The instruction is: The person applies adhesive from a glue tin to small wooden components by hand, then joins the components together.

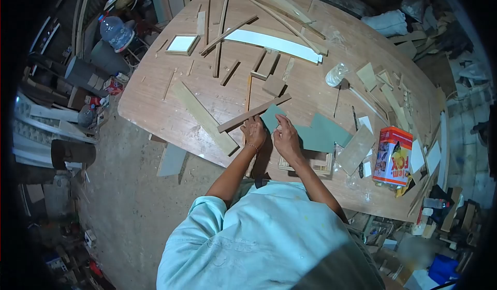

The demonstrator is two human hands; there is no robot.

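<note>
Wears a lt. aqua/turquoise shirt [259, 222], loose fit, lots of soft folds & creases across back/shoulders. L. sleeve [202, 212] ends approx. at elbow, wide & bunched; R. sleeve edge hard to make out. Few small yellowish specks on R. side of shirt; faint seam-like line w/ slight puckering across L. part. Lower R. area looks dk. gray-blue, in shadow. Thin bracelet [252, 147], reddish-brn., on L. wrist; material too small to tell. Small dk. band [262, 183] at shirt's front edge, type unclear. Forearms bare.
</note>
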